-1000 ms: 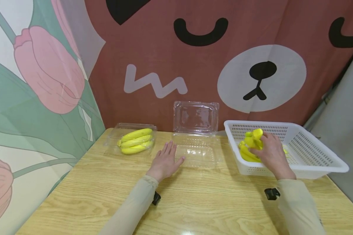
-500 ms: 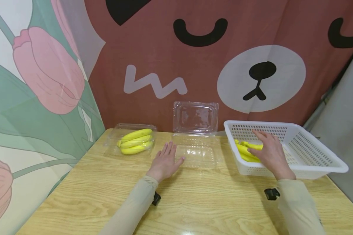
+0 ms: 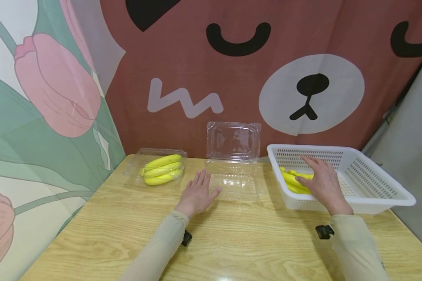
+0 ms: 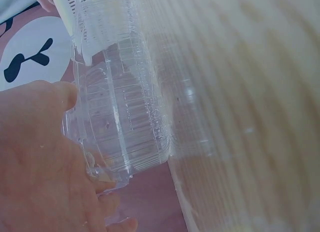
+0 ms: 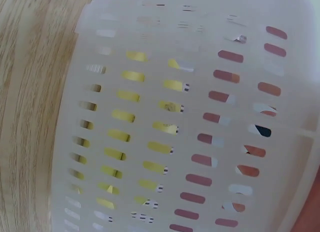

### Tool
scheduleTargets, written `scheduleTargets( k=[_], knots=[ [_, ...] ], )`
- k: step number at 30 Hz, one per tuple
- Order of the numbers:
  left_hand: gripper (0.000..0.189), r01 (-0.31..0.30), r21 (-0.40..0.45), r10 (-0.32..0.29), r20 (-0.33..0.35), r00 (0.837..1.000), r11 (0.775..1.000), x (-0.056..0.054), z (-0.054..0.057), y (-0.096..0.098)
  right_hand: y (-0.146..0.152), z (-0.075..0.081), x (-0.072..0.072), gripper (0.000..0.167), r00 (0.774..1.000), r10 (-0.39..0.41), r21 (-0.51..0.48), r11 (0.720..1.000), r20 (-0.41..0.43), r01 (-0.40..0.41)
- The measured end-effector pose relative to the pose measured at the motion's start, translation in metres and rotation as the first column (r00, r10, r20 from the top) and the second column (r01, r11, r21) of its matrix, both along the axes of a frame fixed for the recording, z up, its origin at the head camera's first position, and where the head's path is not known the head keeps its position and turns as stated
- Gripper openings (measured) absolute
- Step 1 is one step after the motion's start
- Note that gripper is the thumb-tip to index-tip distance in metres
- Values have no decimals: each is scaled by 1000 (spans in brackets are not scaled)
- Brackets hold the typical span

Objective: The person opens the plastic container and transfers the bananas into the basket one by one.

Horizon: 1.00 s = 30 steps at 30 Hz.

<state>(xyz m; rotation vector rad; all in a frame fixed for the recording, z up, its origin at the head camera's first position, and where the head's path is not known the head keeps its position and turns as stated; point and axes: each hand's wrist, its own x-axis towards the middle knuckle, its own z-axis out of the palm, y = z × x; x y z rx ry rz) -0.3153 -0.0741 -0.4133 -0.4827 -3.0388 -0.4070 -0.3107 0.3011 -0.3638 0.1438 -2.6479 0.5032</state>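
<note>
My left hand [image 3: 196, 196] lies with straight fingers at the left edge of a hinged clear plastic clamshell box [image 3: 233, 185], whose lid stands upright behind. In the left wrist view, thumb and fingers are beside the clear box [image 4: 120, 112]. Over the white perforated basket [image 3: 369, 203] hovers my right hand [image 3: 325, 183], thumb and fingers spread with nothing between them. Below it, yellow bananas [image 3: 295, 183] lie in the basket's left part, partly hidden by the hand. The right wrist view shows mostly the basket's slotted wall [image 5: 150, 142], with yellow showing through.
A second clear clamshell box [image 3: 133, 166] holding a bunch of bananas [image 3: 163, 169] stands at the back left. A wooden table [image 3: 239, 242] carries everything. Printed curtains [image 3: 183, 58] hang close behind and to the left.
A second ago my right hand held up a banana bunch over the basket. The bunch then dropped from its fingers and now lies in the basket. My left hand stays put.
</note>
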Motion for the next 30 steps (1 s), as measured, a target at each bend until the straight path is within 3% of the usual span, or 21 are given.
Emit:
scheduleTargets(
  k=[16,30],
  knots=[
    [79,5,35,-5,13,1000,999,2,2,1,-10,7,4,68,999,43,-37,998,7,-43],
    [77,40,65,-37,-44,998,997,2,5,-2,-32,17,9,61,993,118,-105,988,13,-116]
  ],
)
